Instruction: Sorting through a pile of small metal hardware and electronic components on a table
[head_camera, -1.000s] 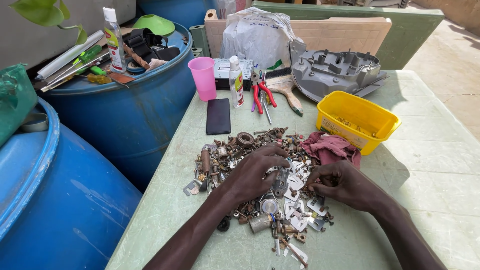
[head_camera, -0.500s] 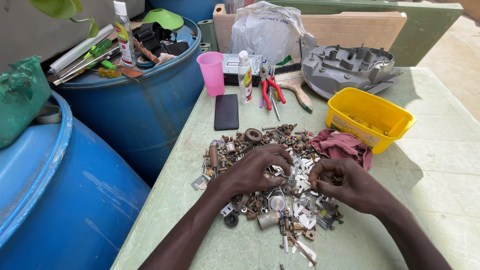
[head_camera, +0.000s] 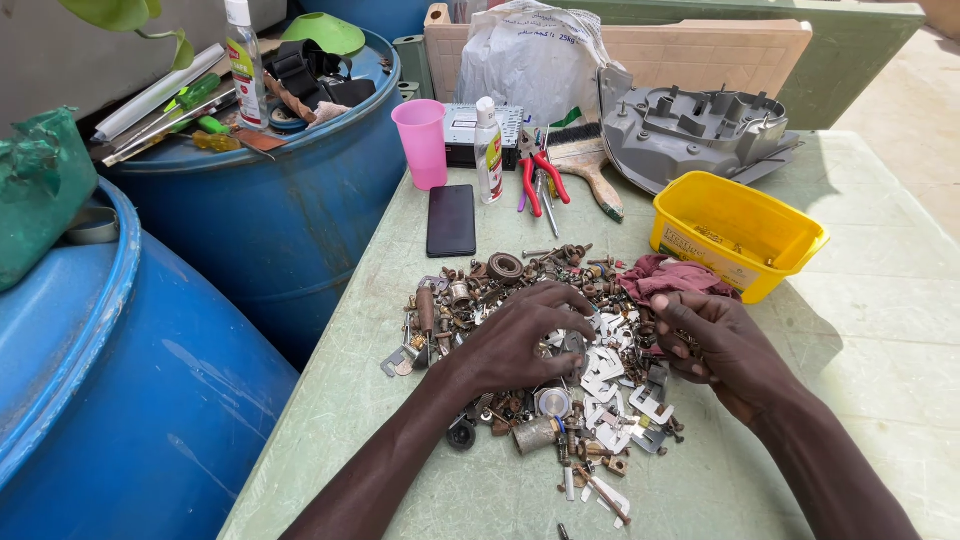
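Now both hands are deep in the scrap.
Left hand (head_camera: 520, 340) lies spread across the heap of metal bits (head_camera: 540, 350) mid-tabletop (head_camera: 880, 330), gripping nothing; right hand (head_camera: 715, 340) curls there, contents unclear. Yellow tub (head_camera: 735, 232) looks nearly empty; most remains unsorted, I'd say.

Both hands are digging in a scrap metal pile (head_camera: 530, 350) on the green table (head_camera: 880, 330): left hand (head_camera: 520, 340) spread flat, right hand (head_camera: 720, 340) curled.
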